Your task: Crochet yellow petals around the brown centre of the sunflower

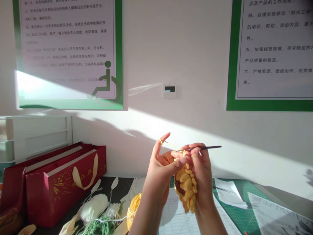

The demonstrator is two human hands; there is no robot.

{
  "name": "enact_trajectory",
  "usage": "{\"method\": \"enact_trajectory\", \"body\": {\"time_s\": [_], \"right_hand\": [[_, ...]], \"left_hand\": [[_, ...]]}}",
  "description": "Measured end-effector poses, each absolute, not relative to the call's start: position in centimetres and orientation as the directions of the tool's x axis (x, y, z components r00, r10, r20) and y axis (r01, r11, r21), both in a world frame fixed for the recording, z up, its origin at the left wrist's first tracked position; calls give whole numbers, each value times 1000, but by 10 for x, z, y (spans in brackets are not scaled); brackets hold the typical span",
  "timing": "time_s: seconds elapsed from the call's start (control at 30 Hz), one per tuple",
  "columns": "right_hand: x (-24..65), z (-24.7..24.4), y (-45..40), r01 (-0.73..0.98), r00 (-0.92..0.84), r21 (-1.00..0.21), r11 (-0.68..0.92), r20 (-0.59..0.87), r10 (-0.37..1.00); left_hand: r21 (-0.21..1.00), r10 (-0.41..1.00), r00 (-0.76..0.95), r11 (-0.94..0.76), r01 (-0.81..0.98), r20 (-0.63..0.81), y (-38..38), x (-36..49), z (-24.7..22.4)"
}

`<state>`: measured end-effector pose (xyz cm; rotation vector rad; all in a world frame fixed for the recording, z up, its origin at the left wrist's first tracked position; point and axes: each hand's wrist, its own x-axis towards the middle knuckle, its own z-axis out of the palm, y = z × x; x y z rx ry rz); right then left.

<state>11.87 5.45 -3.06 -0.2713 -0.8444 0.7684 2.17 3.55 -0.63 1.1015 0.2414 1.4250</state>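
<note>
Between my two raised hands hangs a crocheted sunflower (187, 186) with yellow petals and a brown centre. My left hand (162, 166) pinches its upper edge with the thumb, while a strand of yellow yarn (166, 150) runs over the lifted forefinger. A dark crochet hook (210, 147) lies in the fingers of my right hand (201, 163), its tip at the yarn loop above the petals. Behind my left forearm a ball of yellow yarn (134, 209) is partly hidden.
Red gift bags (66, 186) stand at the left before white drawers (41, 137). White yarn (94, 207) and green yarn (101, 225) lie beside them. Papers (230, 194) rest on a green cutting mat (256, 212). The wall behind carries posters (119, 55) and a small panel (170, 91).
</note>
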Motion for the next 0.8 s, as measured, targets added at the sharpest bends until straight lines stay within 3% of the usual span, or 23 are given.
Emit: {"method": "enact_trajectory", "body": {"time_s": [0.4,0.6,0.8], "right_hand": [[128,-25,55,-324,474,-443,836,689,549],[136,-25,53,-223,409,-405,887,787,462],[146,-23,52,-100,309,-280,955,903,297]], "left_hand": [[716,878,149,-262,-647,456,31,13,-4],[736,868,177,-266,-623,464,32,7,-5],[756,876,169,-274,-595,451,30,6,-4]]}}
